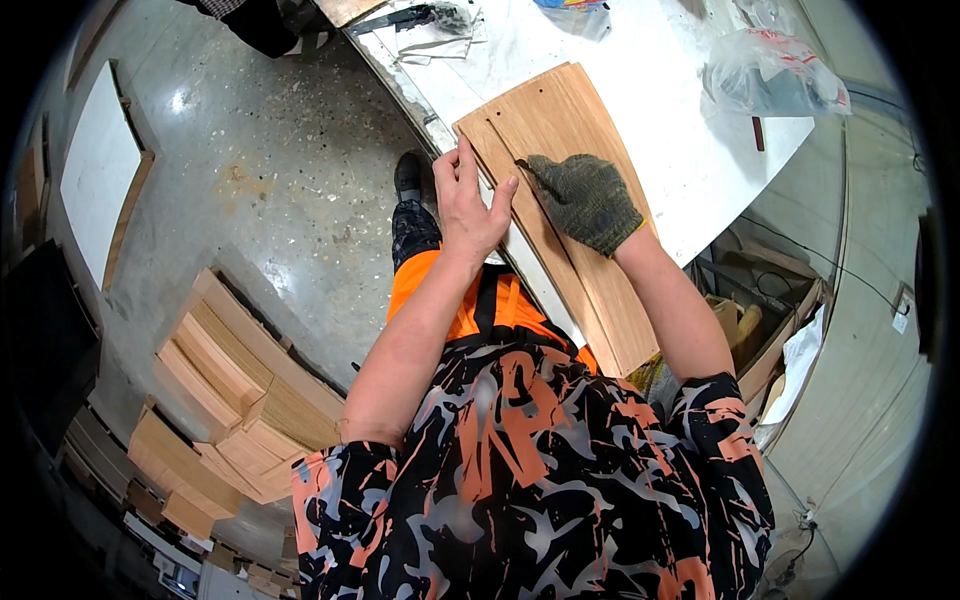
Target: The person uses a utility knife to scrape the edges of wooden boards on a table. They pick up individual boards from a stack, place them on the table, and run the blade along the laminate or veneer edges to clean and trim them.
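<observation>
A wooden board (590, 130) with a long groove and a few small dark holes lies slantwise on the white table, its near end close to my body. Bare, with fingers stretched and apart, my left hand (468, 212) rests against the board's left edge, the thumb lying over its top. My right hand (588, 203) wears a dark knitted glove and is closed above the groove. A small dark tip shows at its fingertips by the groove; what it belongs to is hidden by the glove.
On the white table (690, 190) lie a clear plastic bag (775, 75), a dark red stick (758, 134) and, at the far left, a dark tool (392, 20) beside a cloth. Stacked wooden panels (250, 390) stand on the floor at left. A box (790, 345) sits below the table at right.
</observation>
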Tool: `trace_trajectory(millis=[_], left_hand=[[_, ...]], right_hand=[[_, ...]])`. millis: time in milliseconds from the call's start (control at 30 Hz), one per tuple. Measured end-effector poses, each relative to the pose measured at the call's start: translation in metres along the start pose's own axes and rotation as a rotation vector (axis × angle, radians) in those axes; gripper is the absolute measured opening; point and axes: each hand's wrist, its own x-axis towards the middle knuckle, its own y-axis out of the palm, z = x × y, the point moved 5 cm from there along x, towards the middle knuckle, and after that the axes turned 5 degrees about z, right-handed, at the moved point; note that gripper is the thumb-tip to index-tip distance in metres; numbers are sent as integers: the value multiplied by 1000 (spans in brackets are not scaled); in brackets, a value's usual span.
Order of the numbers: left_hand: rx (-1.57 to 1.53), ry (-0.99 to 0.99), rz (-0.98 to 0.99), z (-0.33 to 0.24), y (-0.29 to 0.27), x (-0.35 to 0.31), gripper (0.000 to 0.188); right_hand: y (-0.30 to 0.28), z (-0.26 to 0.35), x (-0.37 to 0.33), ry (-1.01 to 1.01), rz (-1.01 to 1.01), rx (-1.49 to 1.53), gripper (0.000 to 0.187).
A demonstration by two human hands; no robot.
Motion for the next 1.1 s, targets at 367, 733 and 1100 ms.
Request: trace_trajectory(millis=[367,733,1100], left_hand=[[-2,-4,2,0,0,-1,84],[-24,-9,1,0,0,1,86],[42,30,4,-1,-1,1,85]], right_hand=[[14,-1,-33,46,44,13,29],[11,-2,-17,48,-82,84,35],[16,1,-20,53,-40,-12,35]])
